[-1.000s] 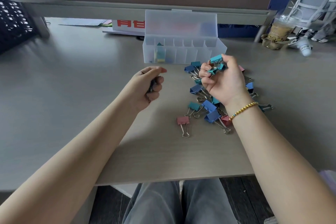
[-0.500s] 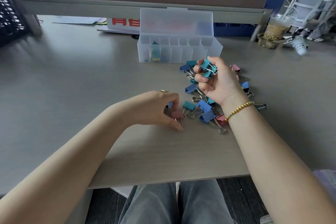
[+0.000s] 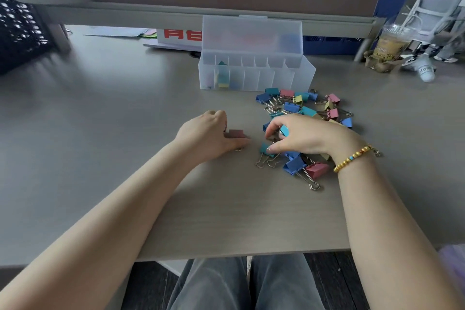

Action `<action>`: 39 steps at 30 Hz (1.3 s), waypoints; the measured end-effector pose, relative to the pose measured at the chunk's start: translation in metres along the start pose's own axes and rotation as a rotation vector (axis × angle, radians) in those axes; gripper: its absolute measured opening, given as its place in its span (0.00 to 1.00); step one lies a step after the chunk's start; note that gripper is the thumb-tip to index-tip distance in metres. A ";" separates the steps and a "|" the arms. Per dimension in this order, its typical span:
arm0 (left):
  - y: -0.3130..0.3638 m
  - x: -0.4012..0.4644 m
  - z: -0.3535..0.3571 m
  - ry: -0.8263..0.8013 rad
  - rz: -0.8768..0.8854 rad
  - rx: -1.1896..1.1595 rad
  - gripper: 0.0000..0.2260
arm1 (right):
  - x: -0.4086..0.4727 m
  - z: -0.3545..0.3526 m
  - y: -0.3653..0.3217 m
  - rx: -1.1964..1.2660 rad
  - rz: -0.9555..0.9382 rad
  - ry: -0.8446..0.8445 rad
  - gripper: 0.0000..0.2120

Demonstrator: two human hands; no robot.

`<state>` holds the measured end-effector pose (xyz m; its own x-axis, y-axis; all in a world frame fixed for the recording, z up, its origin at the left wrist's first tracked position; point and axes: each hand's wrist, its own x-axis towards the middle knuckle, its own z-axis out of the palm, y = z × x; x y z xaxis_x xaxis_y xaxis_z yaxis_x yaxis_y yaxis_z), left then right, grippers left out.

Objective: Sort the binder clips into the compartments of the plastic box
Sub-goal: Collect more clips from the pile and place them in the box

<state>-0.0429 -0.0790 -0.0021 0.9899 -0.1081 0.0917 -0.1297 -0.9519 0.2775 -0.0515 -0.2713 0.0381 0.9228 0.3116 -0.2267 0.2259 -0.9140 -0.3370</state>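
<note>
A translucent plastic box (image 3: 297, 78) stands open at the back centre of the desk, with a few clips (image 3: 223, 78) in its left compartments. A pile of blue, teal, pink and yellow binder clips (image 3: 302, 106) lies in front of it to the right. My left hand (image 3: 208, 133) rests on the desk left of the pile and pinches a pink binder clip (image 3: 236, 133). Low over the pile's near side, my right hand (image 3: 304, 136) has its fingers curled round teal clips (image 3: 284, 130). Its fingertips touch another teal clip (image 3: 264, 148).
A lidded drink cup (image 3: 388, 45) stands at the back right. A black mesh basket (image 3: 17, 33) sits at the back left, with papers (image 3: 118, 31) and a red-lettered box (image 3: 181, 35) behind the plastic box. The desk's front edge (image 3: 239, 257) is near my lap.
My left hand came down from mid-air to the desk, took the pink clip and slid it left. My right hand dropped from above the pile onto it, still holding teal clips.
</note>
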 end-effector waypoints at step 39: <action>-0.011 0.009 -0.011 -0.004 -0.273 -1.268 0.07 | 0.029 0.014 -0.002 1.793 -0.170 -0.112 0.13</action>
<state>-0.0331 -0.0667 0.0061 0.9927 0.0423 -0.1129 0.1134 -0.0102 0.9935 -0.0301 -0.2570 0.0190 0.8877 0.4455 -0.1161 -0.3403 0.4650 -0.8173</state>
